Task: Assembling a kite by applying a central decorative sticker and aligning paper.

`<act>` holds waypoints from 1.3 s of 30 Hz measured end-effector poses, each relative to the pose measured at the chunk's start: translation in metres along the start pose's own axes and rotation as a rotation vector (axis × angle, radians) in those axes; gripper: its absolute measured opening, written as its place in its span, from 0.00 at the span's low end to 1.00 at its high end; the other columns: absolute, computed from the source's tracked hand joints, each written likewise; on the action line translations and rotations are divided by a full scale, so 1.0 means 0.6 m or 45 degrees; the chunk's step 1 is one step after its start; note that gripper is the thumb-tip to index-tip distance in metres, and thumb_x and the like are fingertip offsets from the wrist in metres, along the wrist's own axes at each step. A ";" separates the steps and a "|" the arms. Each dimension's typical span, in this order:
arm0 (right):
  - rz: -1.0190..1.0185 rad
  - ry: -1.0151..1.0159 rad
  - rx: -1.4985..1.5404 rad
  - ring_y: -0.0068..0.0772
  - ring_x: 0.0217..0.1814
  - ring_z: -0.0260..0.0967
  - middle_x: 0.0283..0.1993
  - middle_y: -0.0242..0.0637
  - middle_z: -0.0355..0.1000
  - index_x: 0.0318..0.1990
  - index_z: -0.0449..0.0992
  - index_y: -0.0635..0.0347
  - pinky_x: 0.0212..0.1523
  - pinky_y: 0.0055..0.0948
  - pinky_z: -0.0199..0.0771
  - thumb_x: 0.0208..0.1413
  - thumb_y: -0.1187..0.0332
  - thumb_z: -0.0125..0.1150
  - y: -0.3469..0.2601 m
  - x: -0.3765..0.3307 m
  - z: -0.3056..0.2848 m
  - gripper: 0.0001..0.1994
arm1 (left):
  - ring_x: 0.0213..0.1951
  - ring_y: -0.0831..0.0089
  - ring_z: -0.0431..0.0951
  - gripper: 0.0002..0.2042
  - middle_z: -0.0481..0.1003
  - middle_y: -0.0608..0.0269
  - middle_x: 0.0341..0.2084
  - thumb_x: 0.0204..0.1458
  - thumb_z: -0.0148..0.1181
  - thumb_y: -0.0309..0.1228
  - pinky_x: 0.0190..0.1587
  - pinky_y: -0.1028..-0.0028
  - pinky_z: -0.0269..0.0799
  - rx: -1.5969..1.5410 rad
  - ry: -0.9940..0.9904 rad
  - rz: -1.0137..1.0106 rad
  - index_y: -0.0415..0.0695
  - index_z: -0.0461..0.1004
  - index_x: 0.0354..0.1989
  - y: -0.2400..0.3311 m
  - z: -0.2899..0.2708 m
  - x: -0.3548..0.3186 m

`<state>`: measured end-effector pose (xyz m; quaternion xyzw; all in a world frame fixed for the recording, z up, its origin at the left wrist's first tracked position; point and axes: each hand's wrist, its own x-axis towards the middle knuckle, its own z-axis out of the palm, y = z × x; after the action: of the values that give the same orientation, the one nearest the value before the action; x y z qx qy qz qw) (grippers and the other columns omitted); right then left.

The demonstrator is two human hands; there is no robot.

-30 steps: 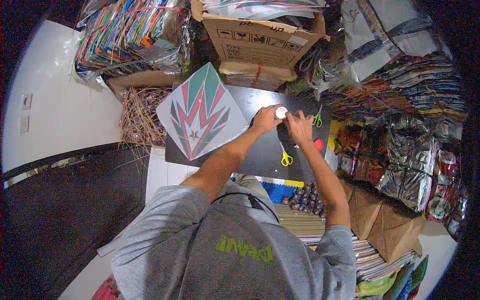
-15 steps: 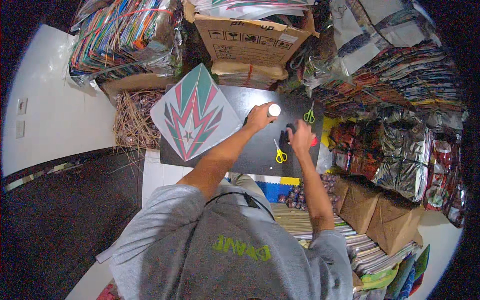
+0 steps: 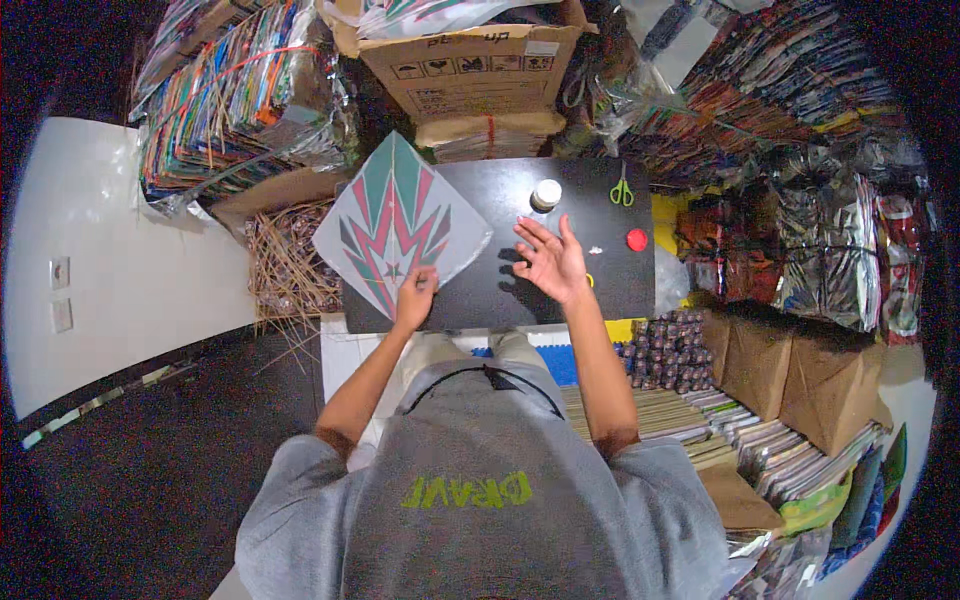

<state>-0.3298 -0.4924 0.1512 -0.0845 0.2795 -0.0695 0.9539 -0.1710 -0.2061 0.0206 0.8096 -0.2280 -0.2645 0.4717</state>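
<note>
Mid-frame, I'd go softly: left hand [image 3: 416, 292] curled over thin white-green-red diamond sheet [image 3: 396, 225] (can't tell if pinching), right hand [image 3: 555, 266] fingers wide.

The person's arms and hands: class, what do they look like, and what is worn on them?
The left hand and right hand are bare, without gloves. The forearms are bare too, with no watch showing. The sleeves are short and grey.

Seeing an open brown cardboard box [image 3: 480, 75] at the far side, with a red-strapped bundle of multicoloured thin sheets [image 3: 240, 100] to its left and a tangled heap of thin tan sticks [image 3: 285, 255] below that bundle. Spotting square white wall plates [image 3: 61, 272] on a glossy white wall [image 3: 160, 230]. Noticing a pile of small dark rounded pieces [image 3: 665, 352] beside a creased brown package [image 3: 830, 375] on the right.
</note>
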 end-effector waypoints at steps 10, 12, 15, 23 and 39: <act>-0.798 0.629 -1.963 0.31 0.44 0.79 0.46 0.38 0.81 0.53 0.80 0.57 0.45 0.32 0.77 0.63 0.55 0.64 -0.011 0.059 -0.138 0.19 | 0.32 0.71 0.81 0.15 0.82 0.59 0.31 0.57 0.67 0.39 0.39 0.70 0.76 0.092 -0.009 0.025 0.40 0.79 0.46 0.018 -0.041 -0.003; -0.820 0.711 -2.052 0.33 0.46 0.80 0.46 0.40 0.81 0.53 0.79 0.58 0.46 0.33 0.78 0.61 0.56 0.66 -0.039 0.050 -0.138 0.19 | 0.37 0.64 0.83 0.18 0.82 0.54 0.37 0.53 0.69 0.37 0.43 0.67 0.77 0.186 -0.149 0.142 0.40 0.78 0.48 0.074 -0.005 0.042; -0.820 0.751 -2.114 0.39 0.46 0.80 0.49 0.43 0.80 0.54 0.79 0.57 0.47 0.36 0.79 0.58 0.57 0.68 -0.068 0.047 -0.138 0.20 | 0.47 0.59 0.81 0.23 0.78 0.49 0.50 0.49 0.72 0.34 0.51 0.62 0.77 0.287 -0.252 0.325 0.40 0.74 0.53 0.142 0.080 0.116; -1.231 0.501 -2.192 0.54 0.52 0.76 0.56 0.48 0.77 0.56 0.77 0.56 0.53 0.43 0.77 0.56 0.62 0.69 -0.080 0.114 -0.130 0.21 | 0.58 0.57 0.76 0.42 0.72 0.41 0.58 0.43 0.77 0.37 0.60 0.61 0.72 0.171 -0.152 0.641 0.44 0.64 0.69 0.195 0.274 0.283; -0.999 0.683 -2.658 0.53 0.65 0.64 0.67 0.41 0.68 0.52 0.83 0.47 0.60 0.50 0.72 0.56 0.62 0.67 -0.068 0.094 -0.087 0.16 | 0.47 0.41 0.78 0.20 0.79 0.42 0.40 0.45 0.63 0.21 0.50 0.53 0.74 0.061 -0.050 0.342 0.44 0.71 0.49 0.235 0.323 0.248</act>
<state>-0.3150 -0.5489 0.0867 -0.8984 0.3496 -0.1119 0.2409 -0.2002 -0.4863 0.0330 0.7775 -0.3496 -0.2094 0.4790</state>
